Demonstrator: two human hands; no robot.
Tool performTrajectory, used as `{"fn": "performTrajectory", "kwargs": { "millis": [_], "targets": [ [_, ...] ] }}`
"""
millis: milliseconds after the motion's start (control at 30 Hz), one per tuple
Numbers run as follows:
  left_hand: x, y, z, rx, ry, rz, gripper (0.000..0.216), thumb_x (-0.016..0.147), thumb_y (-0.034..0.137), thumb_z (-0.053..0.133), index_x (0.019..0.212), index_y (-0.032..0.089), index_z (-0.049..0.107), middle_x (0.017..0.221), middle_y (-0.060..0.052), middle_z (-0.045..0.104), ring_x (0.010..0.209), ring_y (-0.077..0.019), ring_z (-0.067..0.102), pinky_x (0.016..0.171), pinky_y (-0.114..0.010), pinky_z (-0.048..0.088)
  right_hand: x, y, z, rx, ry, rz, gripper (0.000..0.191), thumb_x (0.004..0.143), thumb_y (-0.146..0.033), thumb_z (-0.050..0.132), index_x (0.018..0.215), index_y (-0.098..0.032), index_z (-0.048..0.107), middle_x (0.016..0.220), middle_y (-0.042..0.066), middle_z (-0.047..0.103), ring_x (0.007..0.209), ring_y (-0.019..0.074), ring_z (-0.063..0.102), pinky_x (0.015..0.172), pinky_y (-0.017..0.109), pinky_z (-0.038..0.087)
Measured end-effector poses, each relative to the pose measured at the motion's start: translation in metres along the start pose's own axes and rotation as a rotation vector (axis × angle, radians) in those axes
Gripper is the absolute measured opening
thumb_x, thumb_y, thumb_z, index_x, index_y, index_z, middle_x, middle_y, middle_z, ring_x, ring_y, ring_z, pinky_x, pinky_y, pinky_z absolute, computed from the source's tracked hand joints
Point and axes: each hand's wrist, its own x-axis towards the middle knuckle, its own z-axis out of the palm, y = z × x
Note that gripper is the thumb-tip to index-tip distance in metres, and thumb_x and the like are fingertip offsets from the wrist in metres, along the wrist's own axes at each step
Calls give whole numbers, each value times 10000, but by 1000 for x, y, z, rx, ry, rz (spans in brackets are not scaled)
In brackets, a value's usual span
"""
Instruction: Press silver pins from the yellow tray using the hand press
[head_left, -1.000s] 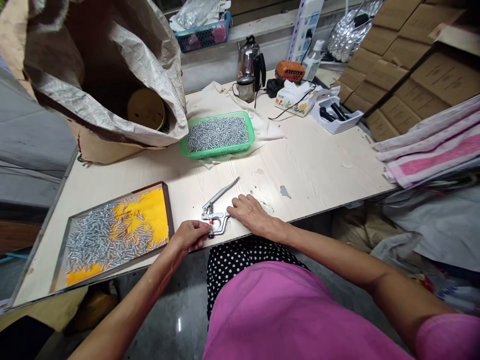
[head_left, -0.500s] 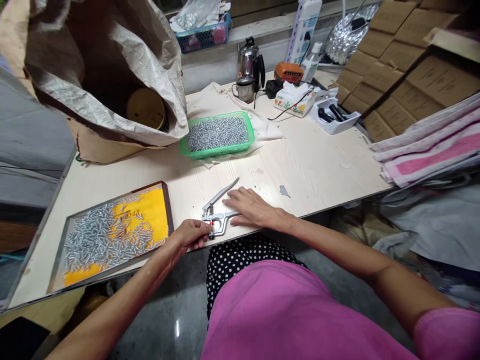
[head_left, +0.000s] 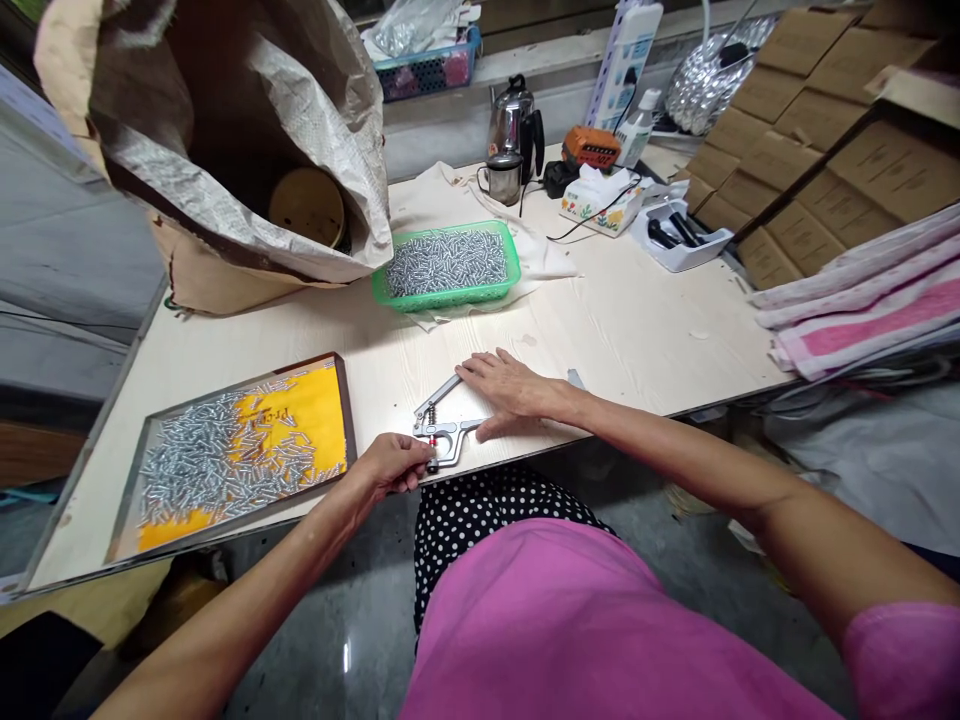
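Grey metal hand pliers [head_left: 442, 429] with a spring and a red part lie at the table's front edge, their two handles spread apart. My left hand [head_left: 394, 464] is closed in a pinch at the jaw end, by the red part; whatever lies between the fingertips is hidden. My right hand [head_left: 514, 390] lies flat with fingers stretched out, fingertips at the upper handle's end and thumb by the lower handle. Left of the pliers, a shallow tray [head_left: 348, 420] with a yellow sheet holds many small silvery metal pins [head_left: 187, 450].
Behind the pliers, a green basket [head_left: 450, 299] is full of similar metal pieces. A large open sack [head_left: 225, 275] stands at the back left. Further back are a kettle [head_left: 516, 125], a metal mug [head_left: 504, 180], a tissue pack [head_left: 596, 205] and a white tray [head_left: 682, 250]. Cardboard [head_left: 817, 130] stands right.
My right hand has moved up and forward over the handles, its fingertips now at the upper handle's end. My left hand stays at the jaw end. The camera view has shifted slightly.
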Motion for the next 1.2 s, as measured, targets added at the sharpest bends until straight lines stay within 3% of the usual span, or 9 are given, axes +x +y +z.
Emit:
{"fn": "performTrajectory", "kwargs": {
  "millis": [433,533,633,700,767,867,967,1067,1200],
  "targets": [
    [4,-6,3,-35,41,-5,354,654,423,817,585,170,580,433,45,532,360,-67,409,419,-217,261,-4,-12,-5,-20,9,39,878,744,-477,822,1442,-123,427,1265,172,585,1140,330,497,987,494,372],
    [0,-8,3,40,53,-4,380,719,457,768,568,180,556,428,43,507,370,-81,404,443,-236,283,-6,-15,-4,-14,20,44,819,754,-430,832,1407,-106,459,1217,162,606,1110,308,512,970,465,377],
    [-9,-12,4,354,242,159,353,846,448,652,627,175,613,524,-2,568,493,-137,514,520,-262,364,-8,-18,-3,5,40,47,690,764,-380,834,1311,-89,532,1170,155,622,1067,286,526,916,418,400],
    [-12,-12,8,593,449,380,270,896,413,609,804,174,694,747,-53,670,699,-192,614,626,-286,437,-10,-20,-2,24,50,30,643,778,-350,825,1295,-91,544,1150,150,631,1046,276,533,894,401,409],
    [-10,-10,14,772,562,612,233,907,376,617,1027,192,698,1021,-91,690,944,-247,628,769,-326,487,-12,-23,-1,39,64,2,658,802,-323,806,1345,-92,513,1153,149,636,1039,269,536,899,400,413],
    [7,0,24,934,533,864,435,876,339,676,1270,176,585,1298,-143,605,1182,-304,538,960,-414,479,-15,-25,1,58,84,-28,735,844,-300,762,1453,-90,409,1174,155,638,1044,265,538,913,411,419],
    [26,10,27,1002,432,954,563,883,345,666,1377,160,473,1312,-160,588,1185,-306,525,1007,-465,463,-17,-22,2,89,93,-31,853,837,-343,768,1510,-77,316,1194,167,629,1054,269,539,920,422,429],
    [35,17,28,1058,372,966,591,903,362,628,1417,154,422,1260,-158,596,1140,-297,537,997,-474,465,-18,-17,0,59,40,47,879,728,-410,855,1422,-72,435,1227,189,599,1083,295,531,904,430,447],
    [31,25,32,1134,396,911,589,894,367,642,1387,112,444,1244,-178,585,1128,-311,524,955,-469,476,-17,-18,-9,-20,-31,116,647,734,-415,850,1222,-80,589,1173,175,606,1068,301,533,864,418,462]
  ]
}}
